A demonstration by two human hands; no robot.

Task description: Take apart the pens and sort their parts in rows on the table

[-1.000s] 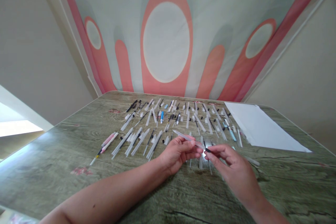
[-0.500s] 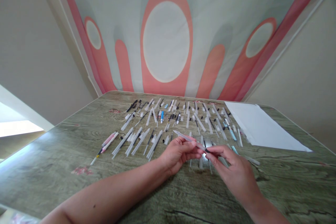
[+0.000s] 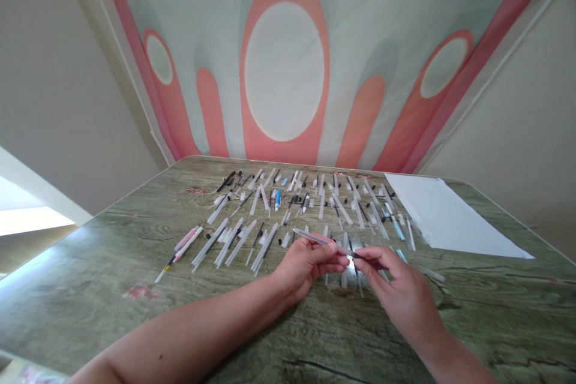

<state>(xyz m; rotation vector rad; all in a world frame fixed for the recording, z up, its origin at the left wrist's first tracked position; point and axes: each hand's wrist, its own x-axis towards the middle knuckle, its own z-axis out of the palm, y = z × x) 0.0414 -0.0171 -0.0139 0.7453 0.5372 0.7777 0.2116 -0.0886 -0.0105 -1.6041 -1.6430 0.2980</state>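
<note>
My left hand (image 3: 308, 267) is closed around a clear pen barrel (image 3: 310, 236), which lies slantwise with its narrow end up and to the left. At the barrel's other end, the thumb and fingertips of my right hand (image 3: 400, 291) pinch a small black piece (image 3: 356, 255). Whether that piece is a plug or part of a refill I cannot make out. Below and behind both hands lie clear barrels (image 3: 344, 276) and thin dark refills (image 3: 359, 282), partly covered by my fingers.
Rows of loose pen parts (image 3: 243, 243) spread across the wood-grain table (image 3: 135, 324). Pink pen parts (image 3: 186, 245) lie at the left, a blue piece (image 3: 278, 199) mid-table. A white sheet (image 3: 459, 219) rests at the right. A patterned cloth (image 3: 288, 150) stands behind.
The barrel's narrow end has shifted slightly left and down. Both hands keep their hold, and the parts on the table lie as before.
</note>
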